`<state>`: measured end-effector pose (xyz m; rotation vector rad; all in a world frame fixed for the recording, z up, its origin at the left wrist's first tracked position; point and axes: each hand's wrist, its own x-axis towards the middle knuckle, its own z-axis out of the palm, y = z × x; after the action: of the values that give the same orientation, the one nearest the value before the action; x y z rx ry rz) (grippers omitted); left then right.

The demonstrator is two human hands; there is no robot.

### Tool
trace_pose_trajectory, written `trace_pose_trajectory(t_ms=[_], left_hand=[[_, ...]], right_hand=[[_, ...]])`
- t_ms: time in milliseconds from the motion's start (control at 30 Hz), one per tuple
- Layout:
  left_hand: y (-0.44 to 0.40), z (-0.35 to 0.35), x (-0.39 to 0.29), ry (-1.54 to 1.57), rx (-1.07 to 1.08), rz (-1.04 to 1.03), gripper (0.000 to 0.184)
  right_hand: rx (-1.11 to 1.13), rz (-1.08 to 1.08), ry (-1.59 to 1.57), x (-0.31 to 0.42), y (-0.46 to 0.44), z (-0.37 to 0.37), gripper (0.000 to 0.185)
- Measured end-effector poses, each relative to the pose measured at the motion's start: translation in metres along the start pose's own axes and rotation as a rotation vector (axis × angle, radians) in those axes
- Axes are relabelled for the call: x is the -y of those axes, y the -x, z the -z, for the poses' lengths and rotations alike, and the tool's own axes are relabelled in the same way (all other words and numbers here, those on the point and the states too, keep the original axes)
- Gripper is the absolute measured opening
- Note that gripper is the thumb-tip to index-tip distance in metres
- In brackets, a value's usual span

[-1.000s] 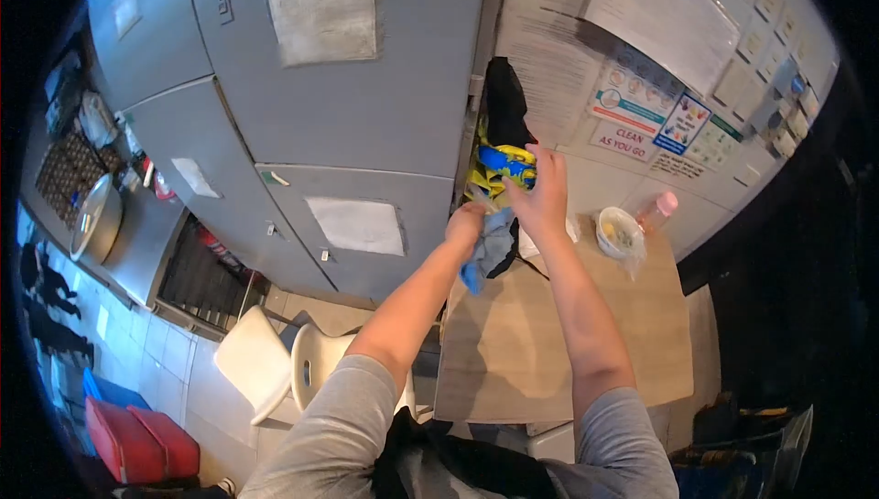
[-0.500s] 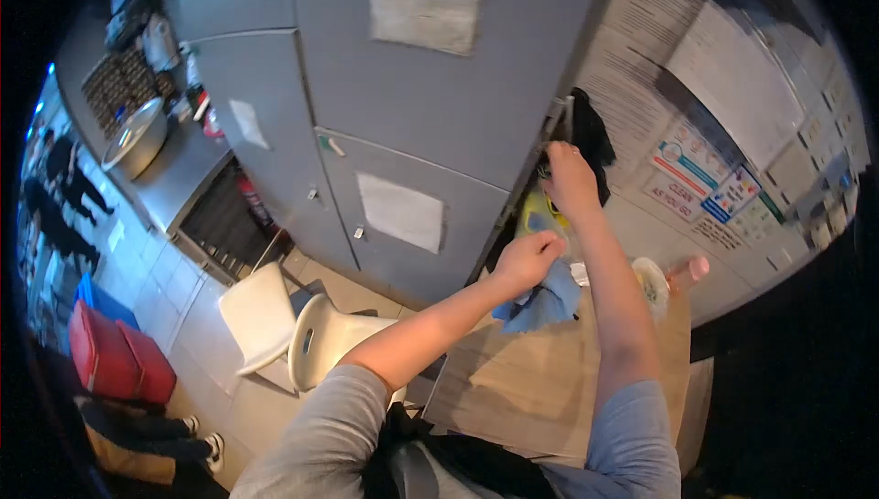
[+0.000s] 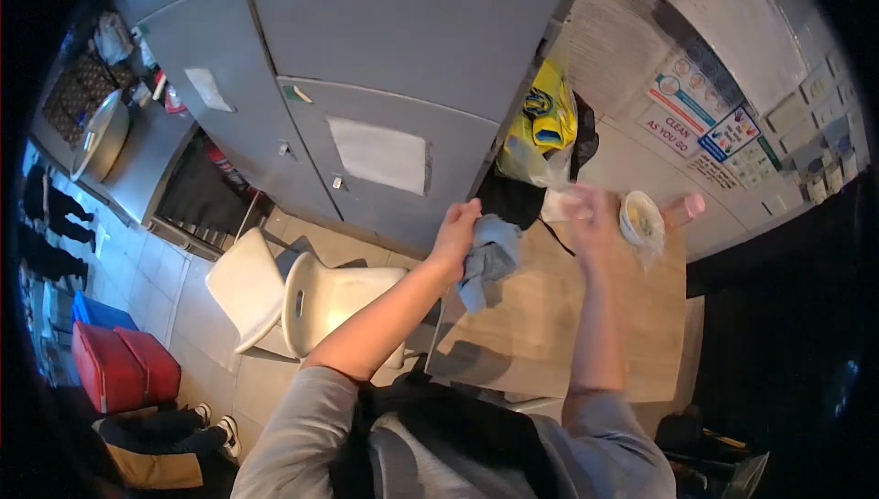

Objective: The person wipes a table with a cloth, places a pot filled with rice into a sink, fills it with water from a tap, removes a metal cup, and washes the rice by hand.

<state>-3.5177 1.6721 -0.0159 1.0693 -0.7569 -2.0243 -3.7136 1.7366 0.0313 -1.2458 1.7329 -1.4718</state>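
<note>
A crumpled blue-grey cloth (image 3: 493,263) hangs from my left hand (image 3: 455,238), whose fingers are closed on it above the left edge of the wooden table (image 3: 549,339). Motion smears my right hand (image 3: 593,222), so its fingers do not show clearly. It is over the back of the table, just left of a bowl (image 3: 641,218) in clear plastic. Right of the bowl lies a pink-capped bottle (image 3: 684,210). Behind my hands, a plastic bag with yellow and blue contents (image 3: 549,114) stands beside a black bag (image 3: 509,200) against the lockers.
Grey lockers (image 3: 385,59) rise in front, and a wall with posted notices (image 3: 673,128) is at the right. Two cream chairs (image 3: 316,302) stand left of the table. Further left are red boxes (image 3: 124,366), a person's legs (image 3: 165,433) and a metal counter with a large bowl (image 3: 101,137).
Both hands have come back from the bags by the lockers. My left hand has brought the cloth leftward; my right hand has moved down toward the bowl. The yellow contents are now uncovered.
</note>
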Motion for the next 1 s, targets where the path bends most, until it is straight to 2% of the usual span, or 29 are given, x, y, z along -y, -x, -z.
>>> trace_pose_trajectory(t_ms=[33, 67, 133, 167, 200, 233, 267, 333, 367, 400, 433, 533, 600, 633, 733, 767, 833, 867, 900, 933, 1000], left_hand=[[0.007, 0.005, 0.008, 0.155, -0.027, 0.194, 0.033], [0.012, 0.009, 0.016, 0.234, 0.046, 0.315, 0.032], [0.025, 0.013, 0.034, 0.407, 0.175, 0.536, 0.030], [0.021, 0.019, 0.056, 0.285, 0.201, 0.469, 0.033], [0.017, 0.026, 0.078, 0.168, 0.210, 0.395, 0.035], [0.027, 0.030, 0.073, -0.096, 0.200, 0.284, 0.035], [0.036, 0.036, 0.064, -0.361, 0.165, 0.175, 0.034], [0.015, 0.082, 0.098, -0.494, 0.216, -0.039, 0.033], [0.023, 0.100, 0.083, -0.407, 0.152, 0.025, 0.031], [0.036, 0.116, 0.069, -0.315, 0.102, 0.088, 0.030], [0.037, 0.145, 0.073, -0.224, 0.101, 0.074, 0.028], [0.072, 0.222, 0.061, -0.300, -0.066, -0.011, 0.029], [0.099, 0.282, 0.060, -0.400, -0.196, 0.027, 0.032], [0.122, 0.305, 0.051, -0.354, -0.273, 0.066, 0.032], [0.184, 0.388, 0.046, -0.252, -0.432, 0.059, 0.033], [0.204, 0.417, 0.048, -0.223, -0.467, 0.048, 0.034], [0.249, 0.469, 0.039, -0.185, -0.517, 0.006, 0.034], [0.273, 0.497, 0.031, -0.176, -0.539, -0.016, 0.035], [0.296, 0.527, 0.022, -0.167, -0.571, 0.051, 0.033], [0.320, 0.557, 0.018, -0.152, -0.604, 0.121, 0.032], [0.360, 0.630, 0.039, -0.216, -0.799, 0.013, 0.031]], right_hand=[[0.068, -0.106, -0.143, -0.027, 0.032, -0.011, 0.045], [0.146, -0.056, -0.089, -0.042, 0.063, -0.029, 0.046], [0.125, -0.181, -0.163, -0.071, 0.108, -0.058, 0.045], [0.030, -0.350, -0.280, -0.083, 0.115, -0.068, 0.042], [0.004, -0.432, -0.204, -0.092, 0.116, -0.065, 0.038], [-0.005, -0.508, -0.129, -0.102, 0.113, -0.057, 0.033], [-0.023, -0.454, -0.158, -0.109, 0.114, -0.053, 0.025], [-0.094, -0.340, -0.126, -0.116, 0.104, -0.053, 0.014], [-0.063, -0.169, 0.071, -0.128, 0.097, -0.048, 0.013], [-0.006, -0.197, 0.105, -0.113, 0.093, -0.054, 0.009], [0.035, -0.226, 0.142, -0.089, 0.090, -0.060, 0.006], [0.242, -0.008, 0.543, -0.062, 0.088, -0.103, 0.011], [0.323, 0.242, 0.400, -0.032, 0.101, -0.155, 0.013], [0.363, 0.364, 0.324, -0.014, 0.110, -0.185, 0.014], [0.502, 0.129, 0.075, 0.058, 0.146, -0.269, 0.015], [0.540, 0.277, 0.107, 0.069, 0.152, -0.298, 0.015], [0.578, 0.391, 0.107, 0.091, 0.170, -0.360, 0.017], [0.588, 0.447, 0.101, 0.106, 0.180, -0.394, 0.017], [0.544, 0.407, -0.017, 0.130, 0.200, -0.440, 0.020], [0.575, 0.439, 0.065, 0.146, 0.212, -0.483, 0.022], [0.663, 0.491, 0.260, 0.169, 0.234, -0.553, 0.026]])
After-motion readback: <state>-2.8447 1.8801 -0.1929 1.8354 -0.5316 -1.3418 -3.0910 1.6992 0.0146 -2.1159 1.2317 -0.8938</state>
